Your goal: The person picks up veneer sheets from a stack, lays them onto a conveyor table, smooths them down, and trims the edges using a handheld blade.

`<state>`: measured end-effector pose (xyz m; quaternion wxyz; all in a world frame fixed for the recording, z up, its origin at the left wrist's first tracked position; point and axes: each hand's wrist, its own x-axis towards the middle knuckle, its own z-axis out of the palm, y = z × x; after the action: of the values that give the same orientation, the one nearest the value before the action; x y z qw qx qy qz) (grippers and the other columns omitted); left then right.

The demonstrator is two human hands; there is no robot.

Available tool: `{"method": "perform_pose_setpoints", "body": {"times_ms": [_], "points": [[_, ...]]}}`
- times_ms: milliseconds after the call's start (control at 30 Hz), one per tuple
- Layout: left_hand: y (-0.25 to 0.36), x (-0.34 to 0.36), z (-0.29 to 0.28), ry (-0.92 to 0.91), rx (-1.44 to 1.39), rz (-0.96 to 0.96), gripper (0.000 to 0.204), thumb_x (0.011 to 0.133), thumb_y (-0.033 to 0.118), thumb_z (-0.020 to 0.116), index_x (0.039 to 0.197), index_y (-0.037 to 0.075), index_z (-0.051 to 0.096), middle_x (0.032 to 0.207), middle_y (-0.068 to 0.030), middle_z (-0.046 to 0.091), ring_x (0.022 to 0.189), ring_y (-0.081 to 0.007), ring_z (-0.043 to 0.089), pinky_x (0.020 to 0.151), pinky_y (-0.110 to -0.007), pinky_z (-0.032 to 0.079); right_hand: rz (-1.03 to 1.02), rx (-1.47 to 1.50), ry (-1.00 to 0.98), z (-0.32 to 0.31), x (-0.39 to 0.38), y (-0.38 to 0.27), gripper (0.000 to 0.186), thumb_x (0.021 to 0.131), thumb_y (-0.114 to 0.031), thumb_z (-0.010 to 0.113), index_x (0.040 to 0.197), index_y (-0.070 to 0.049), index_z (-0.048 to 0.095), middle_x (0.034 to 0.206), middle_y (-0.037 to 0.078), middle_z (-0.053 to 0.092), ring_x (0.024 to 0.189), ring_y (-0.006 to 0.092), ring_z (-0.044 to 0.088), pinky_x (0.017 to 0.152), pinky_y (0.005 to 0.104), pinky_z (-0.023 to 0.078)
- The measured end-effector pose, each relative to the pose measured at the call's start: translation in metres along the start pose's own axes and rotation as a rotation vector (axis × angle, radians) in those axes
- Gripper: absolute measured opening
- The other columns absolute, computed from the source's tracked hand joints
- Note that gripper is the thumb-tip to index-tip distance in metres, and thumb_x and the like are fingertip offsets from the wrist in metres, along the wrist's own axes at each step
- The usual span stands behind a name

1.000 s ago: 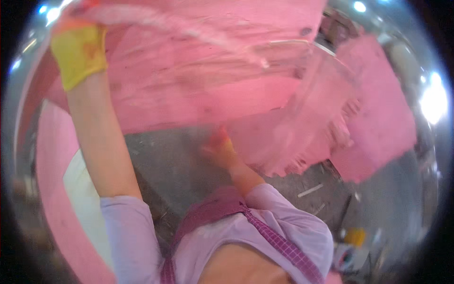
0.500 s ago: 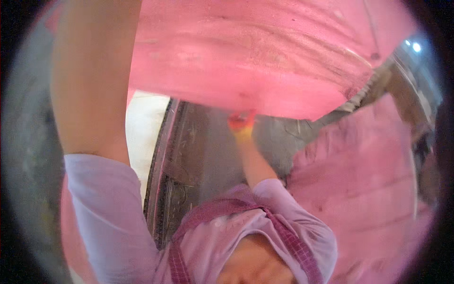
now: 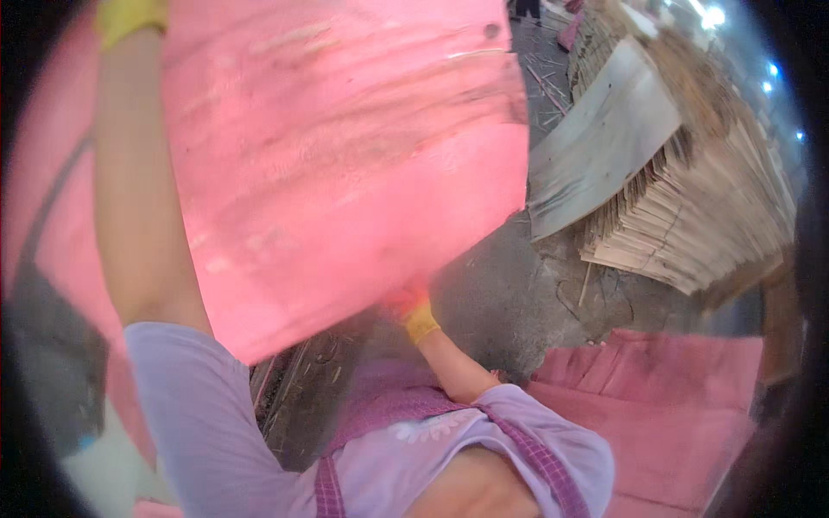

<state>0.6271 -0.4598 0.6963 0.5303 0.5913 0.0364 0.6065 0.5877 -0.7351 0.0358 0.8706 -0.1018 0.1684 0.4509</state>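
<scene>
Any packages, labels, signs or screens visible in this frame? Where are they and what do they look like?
None in view: no package, label, sign or screen.
What does show: a large pink sheet held up by both gloved hands, the right hand at its lower edge.
A stack of pale thin wood sheets lies at the right.
More pink sheets lie at the lower right.

Surface: grey concrete floor [image 3: 505,285], cracked and dusty.
Landmark: stack of pale wood sheets [image 3: 691,216], lying on the floor at upper right.
Loose sheet: one grey bent sheet [image 3: 596,142] leaning against the stack's left side.
Pink sheets [image 3: 673,406]: flat pile on the floor, just below the stack.
Scraps: thin splinters [image 3: 553,86] scattered left of the stack.
</scene>
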Motion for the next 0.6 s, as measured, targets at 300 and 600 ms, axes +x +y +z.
{"method": "perform_pose_setpoints", "body": {"times_ms": [300,600], "points": [[-0.294,-0.133,-0.281,-0.366,0.713,-0.511,0.056,0.088,0.046,0.052,0.128,0.007,0.05,0.099,0.001,0.066,0.062,-0.0046,0.048,0.051,-0.02,0.037,0.045,0.023,0.274,-0.084,0.053,-0.041,0.023,0.083,-0.04,0.062,0.094,-0.022,0.052,0.07,-0.003,0.056,0.044,0.0079,0.039,0.045,0.0263,0.041],[-0.29,-0.508,-0.529,0.019,1.11,-1.095,0.04,0.078,0.017,0.052,0.118,0.013,0.057,0.063,-0.0106,0.058,0.048,-0.021,0.054,0.045,-0.037,0.043,0.01,-0.428,0.637,-0.111,0.107,-0.108,0.035,0.077,-0.045,0.067,0.084,-0.014,0.052,0.05,0.003,0.043,0.046,0.0182,0.047,0.045,0.031,0.045]]}}
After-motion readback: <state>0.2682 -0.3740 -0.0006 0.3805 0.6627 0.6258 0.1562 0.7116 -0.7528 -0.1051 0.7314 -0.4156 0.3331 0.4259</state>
